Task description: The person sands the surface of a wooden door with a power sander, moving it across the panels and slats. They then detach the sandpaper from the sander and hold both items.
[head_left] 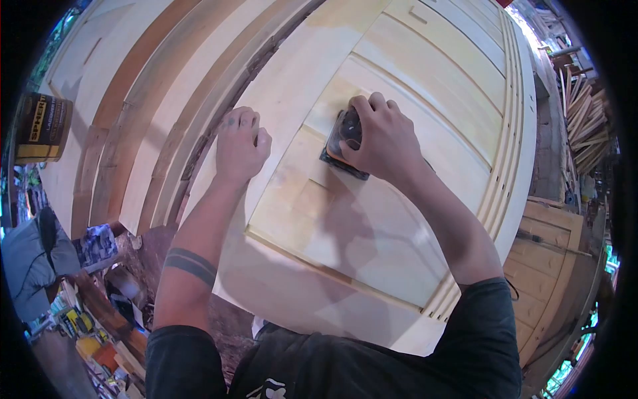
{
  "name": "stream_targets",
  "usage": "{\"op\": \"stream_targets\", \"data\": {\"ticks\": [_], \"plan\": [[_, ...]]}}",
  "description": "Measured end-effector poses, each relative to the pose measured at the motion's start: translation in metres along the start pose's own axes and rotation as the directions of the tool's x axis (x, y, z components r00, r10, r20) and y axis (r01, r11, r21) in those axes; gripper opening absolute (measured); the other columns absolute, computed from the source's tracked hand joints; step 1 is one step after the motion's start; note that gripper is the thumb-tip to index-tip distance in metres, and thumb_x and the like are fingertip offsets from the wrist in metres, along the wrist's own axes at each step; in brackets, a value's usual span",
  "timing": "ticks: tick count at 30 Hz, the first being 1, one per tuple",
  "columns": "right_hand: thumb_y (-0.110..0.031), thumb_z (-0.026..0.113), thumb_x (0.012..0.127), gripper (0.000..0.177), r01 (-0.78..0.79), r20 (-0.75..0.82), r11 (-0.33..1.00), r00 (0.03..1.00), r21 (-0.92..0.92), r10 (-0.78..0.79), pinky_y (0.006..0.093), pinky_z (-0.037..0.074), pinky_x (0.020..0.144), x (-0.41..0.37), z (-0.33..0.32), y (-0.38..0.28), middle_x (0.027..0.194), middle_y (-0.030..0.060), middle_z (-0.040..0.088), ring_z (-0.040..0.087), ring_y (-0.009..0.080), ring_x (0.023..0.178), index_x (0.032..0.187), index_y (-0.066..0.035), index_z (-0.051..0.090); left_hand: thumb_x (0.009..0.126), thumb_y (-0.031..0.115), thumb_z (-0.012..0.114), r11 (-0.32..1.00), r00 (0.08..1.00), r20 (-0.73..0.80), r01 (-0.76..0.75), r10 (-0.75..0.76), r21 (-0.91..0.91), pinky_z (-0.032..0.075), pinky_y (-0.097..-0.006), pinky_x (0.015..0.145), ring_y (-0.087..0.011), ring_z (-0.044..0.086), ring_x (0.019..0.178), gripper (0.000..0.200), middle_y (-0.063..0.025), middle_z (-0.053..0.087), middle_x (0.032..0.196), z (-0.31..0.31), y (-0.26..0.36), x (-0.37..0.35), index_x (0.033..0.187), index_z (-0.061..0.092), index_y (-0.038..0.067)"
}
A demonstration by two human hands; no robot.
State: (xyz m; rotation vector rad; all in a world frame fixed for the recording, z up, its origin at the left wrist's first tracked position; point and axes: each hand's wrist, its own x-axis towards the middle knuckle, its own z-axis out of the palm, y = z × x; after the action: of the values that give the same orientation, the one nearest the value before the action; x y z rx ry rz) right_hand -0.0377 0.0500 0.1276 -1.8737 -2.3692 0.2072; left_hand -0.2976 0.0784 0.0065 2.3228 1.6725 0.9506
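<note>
My right hand (384, 136) is wrapped over a black and orange power sander (347, 136), and its flat pad rests on a pale wooden panel (399, 213). The panel looks like a cabinet front or door, with raised strips and recessed sections. On its left border lies my left hand (240, 147), fingers curled at the edge and thumb on the top face; the fingertips are hidden. Yellowish patches show on the wood around the sander.
Long boards (153, 100) run along the left, with a dark and yellow tin (43, 128) beside them. Tools and scraps (80, 319) lie low left. At right are a stack of thin wood strips (588, 116) and another panelled wooden piece (541, 266).
</note>
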Motion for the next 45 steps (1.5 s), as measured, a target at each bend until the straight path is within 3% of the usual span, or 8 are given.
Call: {"op": "stream_targets", "data": {"ticks": [11, 20, 29, 35, 45], "plan": [[-0.032, 0.074, 0.073, 0.048, 0.056, -0.042, 0.996, 0.998, 0.074, -0.053, 0.0465, 0.054, 0.075, 0.03, 0.008, -0.022, 0.096, 0.0185, 0.059, 0.062, 0.036, 0.089, 0.107, -0.003, 0.058, 0.08, 0.014, 0.059, 1.0, 1.0, 0.0, -0.013, 0.013, 0.009, 0.041, -0.0497, 0.095, -0.0359, 0.053, 0.11, 0.025, -0.0166, 0.056, 0.111, -0.002, 0.003, 0.001, 0.102, 0.055, 0.003], [-0.033, 0.074, 0.071, 0.047, 0.063, -0.123, 0.997, 0.991, 0.045, -0.057, 0.0485, 0.056, 0.072, 0.036, 0.015, -0.027, 0.097, 0.0198, 0.06, 0.063, 0.0369, 0.087, 0.103, -0.002, 0.057, 0.08, 0.011, 0.06, 0.998, 0.997, -0.029, -0.065, 0.065, 0.004, 0.043, -0.0477, 0.093, -0.0364, 0.054, 0.108, 0.026, -0.0174, 0.057, 0.111, -0.004, 0.002, 0.001, 0.104, 0.055, 0.003], [-0.031, 0.074, 0.072, 0.046, 0.006, -0.064, 1.0, 0.998, -0.03, -0.008, 0.0473, 0.056, 0.074, 0.022, 0.008, -0.022, 0.1, 0.0185, 0.06, 0.063, 0.0371, 0.091, 0.106, -0.005, 0.058, 0.08, 0.015, 0.058, 0.997, 0.997, -0.021, -0.074, 0.074, 0.019, 0.043, -0.0489, 0.092, -0.0362, 0.054, 0.107, 0.023, -0.0163, 0.056, 0.109, -0.003, -0.003, 0.001, 0.1, 0.054, 0.004], [-0.029, 0.076, 0.074, 0.051, -0.133, 0.03, 0.99, 0.991, -0.045, 0.134, 0.0465, 0.055, 0.079, -0.017, -0.005, 0.004, 0.105, 0.015, 0.058, 0.062, 0.0349, 0.097, 0.117, -0.01, 0.056, 0.081, 0.017, 0.057, 0.998, 0.999, -0.022, -0.043, 0.044, 0.053, 0.043, -0.0495, 0.093, -0.0371, 0.054, 0.108, 0.024, -0.0173, 0.057, 0.111, 0.002, -0.005, 0.001, 0.101, 0.055, 0.004], [-0.028, 0.077, 0.074, 0.052, -0.035, 0.01, 0.998, 0.999, -0.057, 0.035, 0.0459, 0.055, 0.076, 0.015, 0.002, -0.015, 0.101, 0.0165, 0.06, 0.062, 0.0348, 0.095, 0.115, -0.005, 0.056, 0.082, 0.018, 0.057, 0.998, 0.999, -0.021, -0.047, 0.047, 0.033, 0.043, -0.0491, 0.097, -0.0368, 0.054, 0.111, 0.025, -0.0176, 0.057, 0.11, 0.001, -0.003, 0.0, 0.101, 0.057, 0.003]]}}
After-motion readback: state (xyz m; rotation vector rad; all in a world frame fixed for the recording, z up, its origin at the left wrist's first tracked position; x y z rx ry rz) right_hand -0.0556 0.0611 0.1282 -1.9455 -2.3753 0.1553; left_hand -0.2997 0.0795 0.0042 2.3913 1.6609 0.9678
